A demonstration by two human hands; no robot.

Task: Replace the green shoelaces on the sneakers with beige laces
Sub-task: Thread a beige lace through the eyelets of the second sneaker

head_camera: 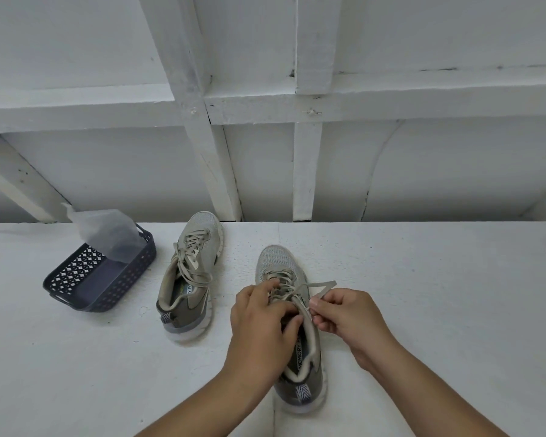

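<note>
Two grey-green sneakers stand on the white table [423, 310], toes pointing away from me. The right sneaker [300, 367] is between my hands. My left hand [262, 320] lies over its tongue, fingers curled on the laces at the upper eyelets. My right hand [344, 313] pinches a beige lace end [320, 287] that runs out from the shoe's right side. The left sneaker [189, 279] stands apart to the left, laced with a pale lace whose loose ends hang over its side.
A dark blue perforated basket [108, 288] sits at the left with a clear plastic bag [108, 231] sticking out of it. A white panelled wall with wooden battens rises behind the table's far edge.
</note>
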